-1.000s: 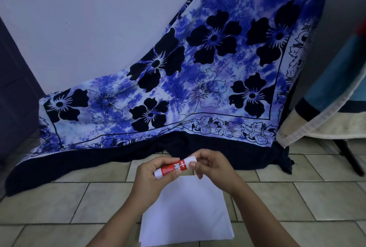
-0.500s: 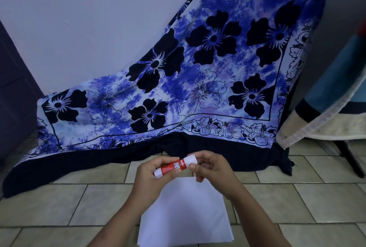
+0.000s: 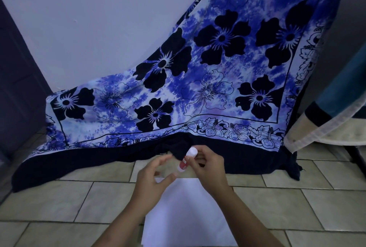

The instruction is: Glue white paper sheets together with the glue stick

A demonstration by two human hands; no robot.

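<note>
A red glue stick point(image 3: 183, 164) with a white end pointing up is held nearly upright, and my right hand point(image 3: 208, 165) pinches it by its upper part. My left hand point(image 3: 153, 180) hovers just left of the stick with its fingers spread and blurred, holding nothing that I can see. Under both hands, white paper sheets point(image 3: 188, 219) lie flat on the tiled floor and reach the bottom edge of the view. I cannot tell how many sheets are in the stack.
A blue floral cloth point(image 3: 198, 88) drapes from the wall down onto the floor just beyond my hands. A chair with a striped towel point(image 3: 328, 116) stands at the right. A dark door point(image 3: 17, 80) is at the left. Beige floor tiles point(image 3: 59, 197) surround the paper.
My left hand has let go of the glue stick and drawn back to the left with fingers spread. My right hand has tipped the stick from lying across to nearly upright.
</note>
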